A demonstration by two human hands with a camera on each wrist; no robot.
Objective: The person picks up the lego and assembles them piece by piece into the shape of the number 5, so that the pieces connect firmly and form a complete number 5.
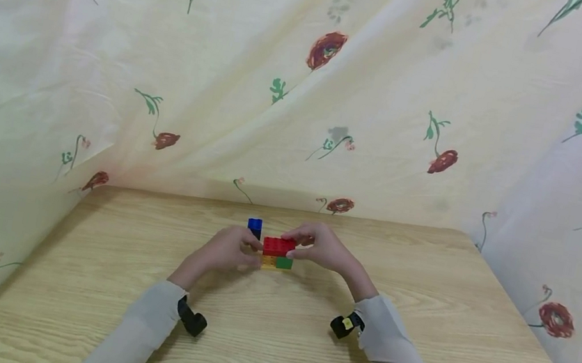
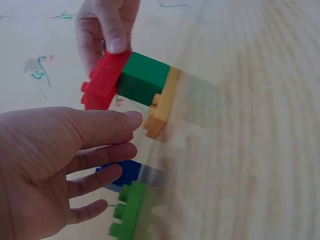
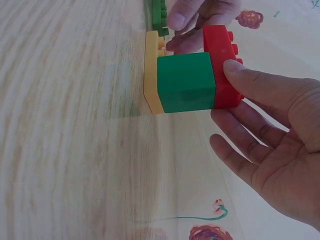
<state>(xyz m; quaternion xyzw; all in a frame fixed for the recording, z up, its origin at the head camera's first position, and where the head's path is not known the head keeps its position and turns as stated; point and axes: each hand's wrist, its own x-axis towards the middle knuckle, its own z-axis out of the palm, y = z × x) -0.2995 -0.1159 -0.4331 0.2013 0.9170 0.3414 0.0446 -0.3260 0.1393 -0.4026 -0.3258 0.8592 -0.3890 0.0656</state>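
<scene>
Right hand: thumb and fingers pinch the red brick at its near end.
Left hand: fingers loosely extended toward the brick's other end, gripping nothing (contact not confirmed).
Between the hands: red brick atop the green block, which stands on the yellow base at its right-hand end; toward the left hand, red overhangs a gap.
Step in hand: judged to be seating the red brick.
Next move: appears to call for level downward pressure, base steadied (the unsupported end could tip).
Just beyond left hand: blue brick, low green brick beside it; clearance tight.
Near side of both hands: bare worktop, ample room.
Beyond both hands: worktop's far edge, then flowered cloth, limiting reach.
</scene>
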